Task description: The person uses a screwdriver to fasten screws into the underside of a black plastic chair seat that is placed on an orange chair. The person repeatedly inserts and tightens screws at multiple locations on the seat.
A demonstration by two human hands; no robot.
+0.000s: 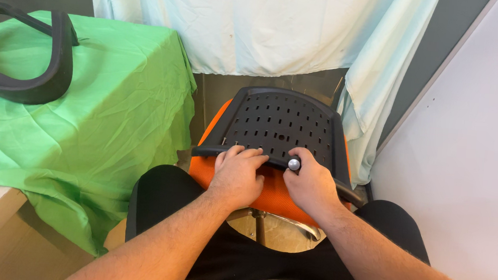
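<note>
Fingers of our left hand [237,176] are pressing the black plastic panel [280,124] flat onto the orange seat [271,196], steadying it, while our right hand [311,183] is pinching a silver knob [294,164].

The perforated chair back panel [280,124] lies on the chair seat [268,198], directly before the person. The left hand [237,174] rests on the panel's near edge, the right hand [311,183] just beside it, holding a round knob [294,164]. Left, a curved armrest frame [29,75] lies on a cloth-draped table [114,123]. Behind hangs a curtain [258,22]; right stands a wall [472,163].
</note>
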